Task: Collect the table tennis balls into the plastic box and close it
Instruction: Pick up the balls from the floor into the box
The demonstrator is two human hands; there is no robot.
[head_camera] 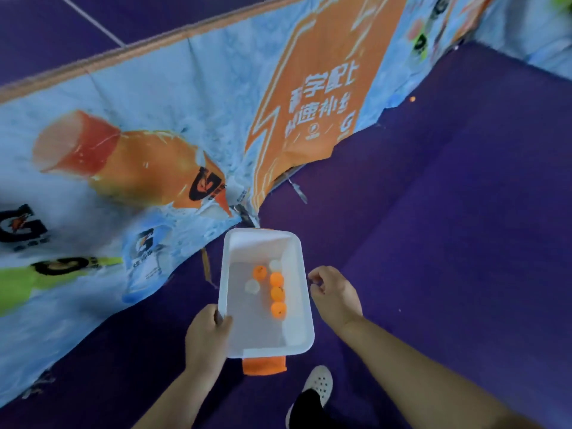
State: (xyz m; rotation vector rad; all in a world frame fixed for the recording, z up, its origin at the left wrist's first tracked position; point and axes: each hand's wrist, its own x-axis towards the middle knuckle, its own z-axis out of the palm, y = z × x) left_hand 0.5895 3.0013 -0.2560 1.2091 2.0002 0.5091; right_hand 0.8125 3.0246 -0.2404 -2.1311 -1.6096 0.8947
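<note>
A white plastic box (305,329) with orange latches is held above the purple floor, lid off. Inside lie several table tennis balls: orange ones (277,294) in a row and two white ones (252,286). My left hand (207,332) grips the box's left rim near its front corner. My right hand (335,294) hovers just right of the box with loosely curled fingers, holding nothing. One orange ball (412,99) lies on the floor far off, near the barrier's foot.
A printed blue and orange court barrier (154,150) runs across the left and back, bent at a corner. Purple floor (464,212) spreads to the right. My white shoe (318,385) stands below the box.
</note>
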